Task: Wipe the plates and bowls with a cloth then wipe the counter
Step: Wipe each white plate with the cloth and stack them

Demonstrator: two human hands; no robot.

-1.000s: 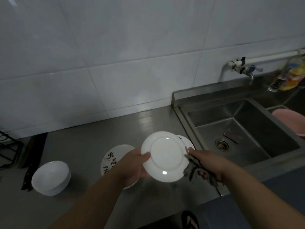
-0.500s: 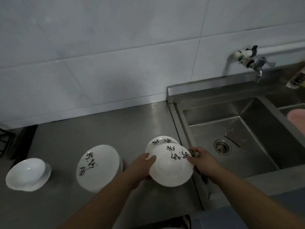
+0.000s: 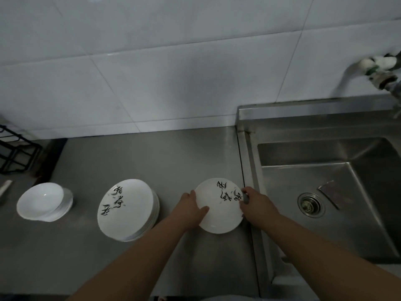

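A small white plate [image 3: 219,210] with black brush lettering lies face up on the steel counter [image 3: 152,161], close to the sink's left rim. My left hand [image 3: 191,208] grips its left rim, thumb over the top. My right hand [image 3: 257,204] is at the plate's right rim, and a bit of the grey cloth [image 3: 246,197] shows under its fingers. To the left stands a stack of larger lettered plates [image 3: 128,208]. Further left is a stack of white bowls [image 3: 43,202].
A steel sink [image 3: 325,181] with a drain [image 3: 310,204] fills the right side, and a tap [image 3: 384,70] sticks out of the tiled wall above it. A black wire rack [image 3: 15,153] stands at the far left.
The plate was held up with its underside to me, was then turned lettered side up, and has come down to the counter. Both hands came down with it.
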